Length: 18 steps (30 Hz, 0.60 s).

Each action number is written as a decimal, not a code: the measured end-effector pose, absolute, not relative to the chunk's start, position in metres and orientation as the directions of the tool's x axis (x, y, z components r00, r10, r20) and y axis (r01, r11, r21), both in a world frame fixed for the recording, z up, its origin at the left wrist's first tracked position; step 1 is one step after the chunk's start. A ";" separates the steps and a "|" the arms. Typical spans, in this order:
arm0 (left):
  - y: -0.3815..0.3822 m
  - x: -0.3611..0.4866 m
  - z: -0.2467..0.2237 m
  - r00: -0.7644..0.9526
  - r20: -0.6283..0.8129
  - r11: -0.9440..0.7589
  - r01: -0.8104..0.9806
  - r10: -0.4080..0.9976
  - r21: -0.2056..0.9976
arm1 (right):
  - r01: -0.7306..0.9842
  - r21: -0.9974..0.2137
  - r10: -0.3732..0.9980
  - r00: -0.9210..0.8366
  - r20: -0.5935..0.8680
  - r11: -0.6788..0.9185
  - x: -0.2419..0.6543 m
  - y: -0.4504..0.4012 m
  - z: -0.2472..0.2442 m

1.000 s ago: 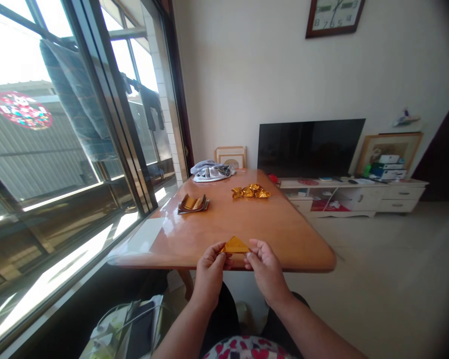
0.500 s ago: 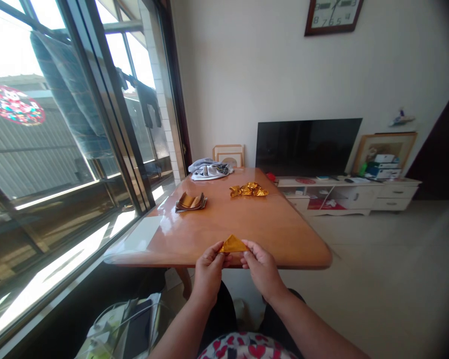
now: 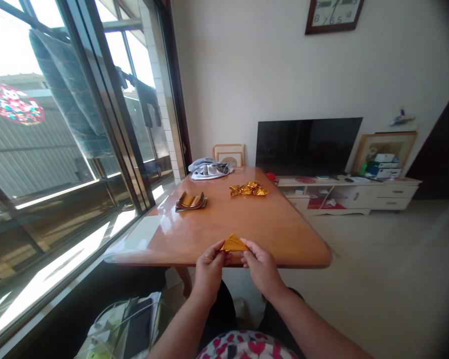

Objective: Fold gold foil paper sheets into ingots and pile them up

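A folded triangle of gold foil paper point(image 3: 234, 243) is pinched between my left hand point(image 3: 209, 271) and my right hand point(image 3: 261, 268), just above the near edge of the wooden table point(image 3: 224, 224). Each hand grips one lower corner with thumb and fingers. Farther along the table lies a loose heap of folded gold foil pieces point(image 3: 249, 189). To its left sits a small stack of gold-backed foil sheets point(image 3: 190, 202), curling upward. Neither hand touches these.
A crumpled grey-white cloth point(image 3: 209, 170) lies at the table's far end. A large window point(image 3: 60, 124) runs along the left side. A television point(image 3: 309, 142) stands on a white cabinet point(image 3: 344, 194) beyond the table. A dark tablet point(image 3: 137, 326) sits low at left.
The view has shifted slightly, and the foil triangle sits a little to the left and higher in the frame. Both hands keep hold of it, and the table items have not moved.
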<state>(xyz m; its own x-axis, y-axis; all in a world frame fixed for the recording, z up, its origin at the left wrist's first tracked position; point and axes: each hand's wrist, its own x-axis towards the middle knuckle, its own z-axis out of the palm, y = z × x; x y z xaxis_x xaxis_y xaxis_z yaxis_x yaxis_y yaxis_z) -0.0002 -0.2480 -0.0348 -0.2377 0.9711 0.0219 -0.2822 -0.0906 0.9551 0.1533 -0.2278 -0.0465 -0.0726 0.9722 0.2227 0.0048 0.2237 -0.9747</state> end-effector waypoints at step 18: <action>-0.246 0.000 -0.034 -0.223 0.063 -0.123 -0.266 0.973 0.956 | 0.051 -0.965 0.964 -0.079 0.253 0.257 0.155 -0.224 -0.046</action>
<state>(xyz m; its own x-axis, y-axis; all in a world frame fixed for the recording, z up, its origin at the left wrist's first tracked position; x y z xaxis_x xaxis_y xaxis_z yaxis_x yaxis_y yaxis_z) 0.0001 -0.2458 -0.0337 -0.2232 0.9728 0.0627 -0.2659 -0.1226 0.9562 0.1549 -0.2243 -0.0455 -0.0788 0.9642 0.2531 0.0514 0.2575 -0.9649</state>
